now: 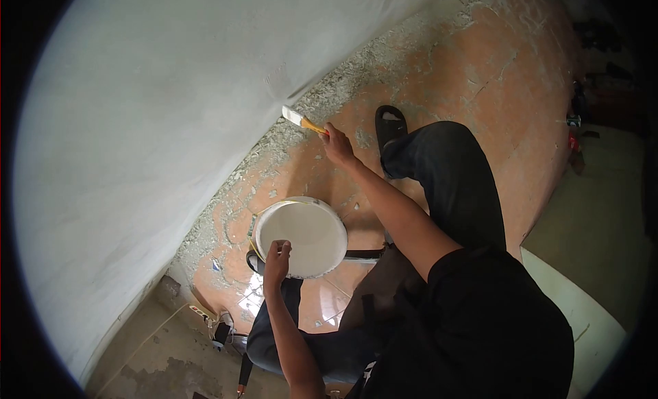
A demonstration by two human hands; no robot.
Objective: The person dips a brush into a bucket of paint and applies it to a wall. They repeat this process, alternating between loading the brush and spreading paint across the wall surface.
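Observation:
My right hand (338, 147) is closed around the yellow handle of a flat paintbrush (295, 116). Its pale, coated bristles are right at the foot of the white wall (157, 111), over the strip of rubble. Below, a white bucket (337, 224) of pale, smooth liquid (308, 234) stands on the tiles. Curled over the bucket's near-left rim is my left hand (277, 260), its fingers drawn together; I cannot tell what they hold, if anything. A thin yellow bucket handle (254, 243) hangs on that same side.
Plaster crumbs (329, 90) lie along the wall base on orange floor tiles (507, 111). My sandalled foot (391, 128) is beyond the bucket. A power strip (202, 312) with a cord lies at lower left. Small objects (574, 121) sit at the right edge, near a pale board (569, 296).

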